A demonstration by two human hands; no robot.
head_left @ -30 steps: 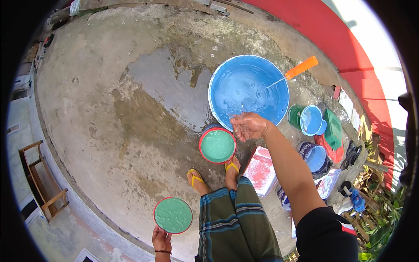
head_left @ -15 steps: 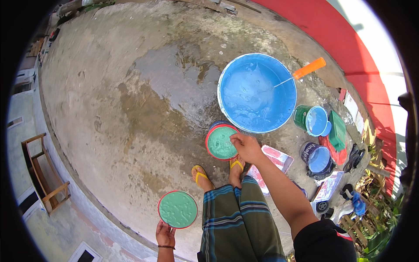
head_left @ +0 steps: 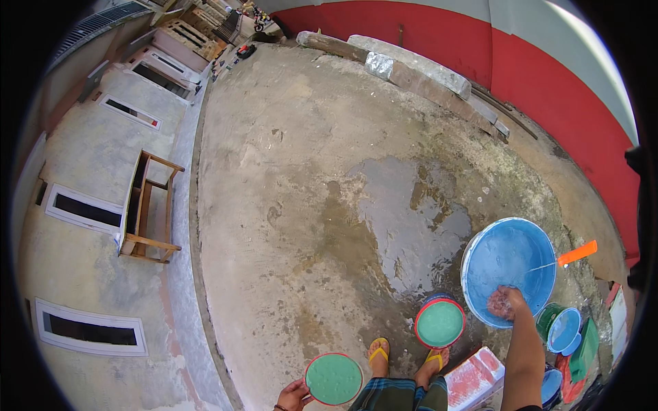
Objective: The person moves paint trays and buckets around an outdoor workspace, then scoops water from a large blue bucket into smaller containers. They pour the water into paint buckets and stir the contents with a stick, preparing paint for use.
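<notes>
My left hand [head_left: 293, 396] grips the edge of a round green lid-like disc [head_left: 334, 379] with a red rim; its surface looks wet and speckled with drops. To the right, my right hand [head_left: 506, 302] dips into the water in a big blue tub [head_left: 468, 275]. Its fingers are blurred beneath the surface, so their pose is unclear. Between the hands, close to my yellow sandals, stands a small bucket [head_left: 419, 323] with a red rim and a green top or filling. An orange-handled tool [head_left: 578, 253] leans over the tub's right rim, its thin metal shaft reaching into the water.
A red-stained white tray [head_left: 475, 377] lies by my right foot. Right of it are a green bucket [head_left: 548, 322], a green tray [head_left: 585, 349] and another bucket [head_left: 551, 385]. Wet concrete [head_left: 411, 226] spreads ahead. A wooden bench [head_left: 144, 212] stands left by the house wall.
My right hand has left the red-rimmed bucket and moved into the tub's water. The left hand still holds the green disc. The view has swung up and to the left.
</notes>
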